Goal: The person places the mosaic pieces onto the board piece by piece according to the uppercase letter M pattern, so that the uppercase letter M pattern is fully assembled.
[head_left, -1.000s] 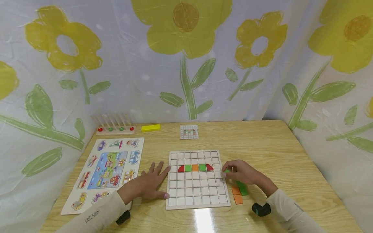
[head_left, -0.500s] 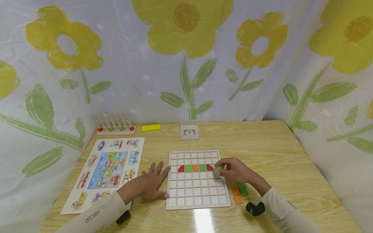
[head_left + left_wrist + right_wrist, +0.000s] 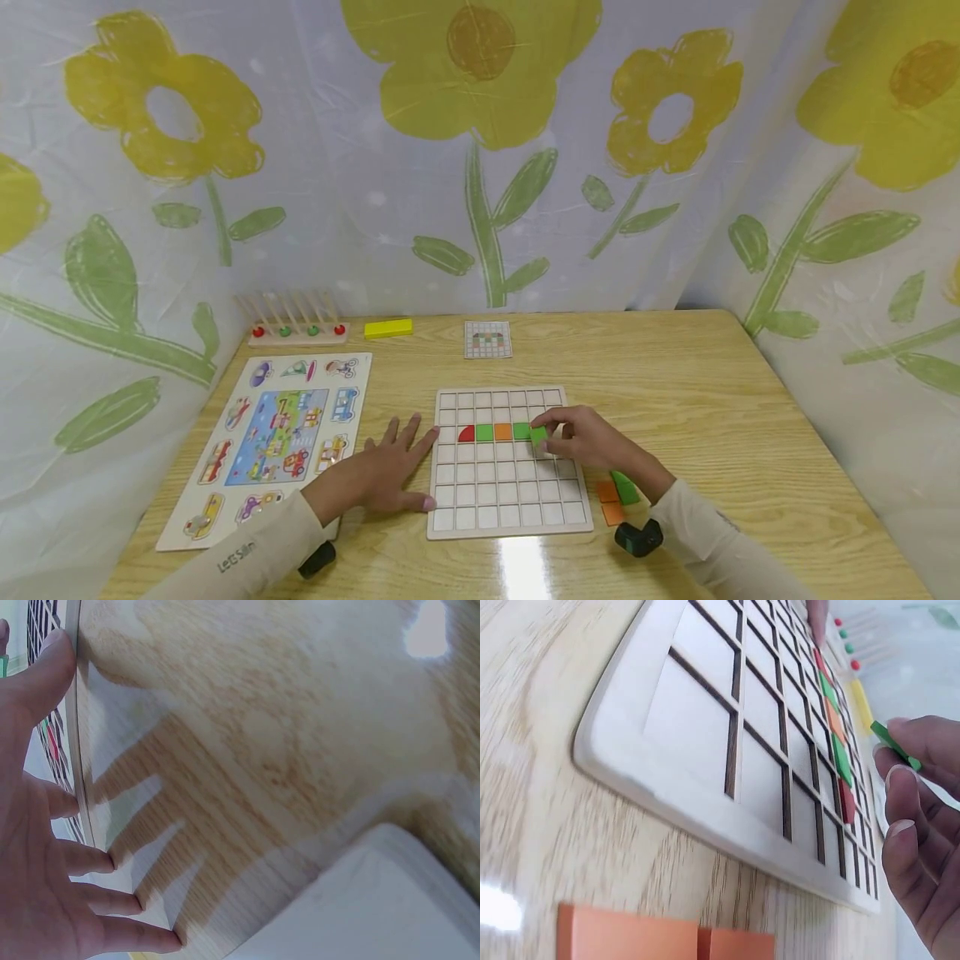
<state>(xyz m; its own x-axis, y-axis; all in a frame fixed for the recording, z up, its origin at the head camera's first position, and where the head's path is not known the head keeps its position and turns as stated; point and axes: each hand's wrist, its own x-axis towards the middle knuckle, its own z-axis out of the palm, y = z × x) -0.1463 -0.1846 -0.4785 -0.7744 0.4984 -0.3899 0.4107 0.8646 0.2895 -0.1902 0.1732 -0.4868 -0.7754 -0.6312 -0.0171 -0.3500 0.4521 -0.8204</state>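
My right hand pinches a green square tile between thumb and fingertips, held above the right part of the white grid board. One row of the board carries a red rounded tile, green tiles and an orange tile. At that row's right end a second red tile shows in the right wrist view; the held tile and fingers cover it from the head. My left hand lies with fingers spread at the board's left edge, thumb touching its rim.
Orange tiles and green tiles lie right of the board. A small pattern card is behind it. At left are a vehicle picture puzzle, a peg rack with beads and a yellow block.
My right hand has carried the green tile leftward from beside the board to over its right columns, covering the right-hand red tile. The left hand stays in place.
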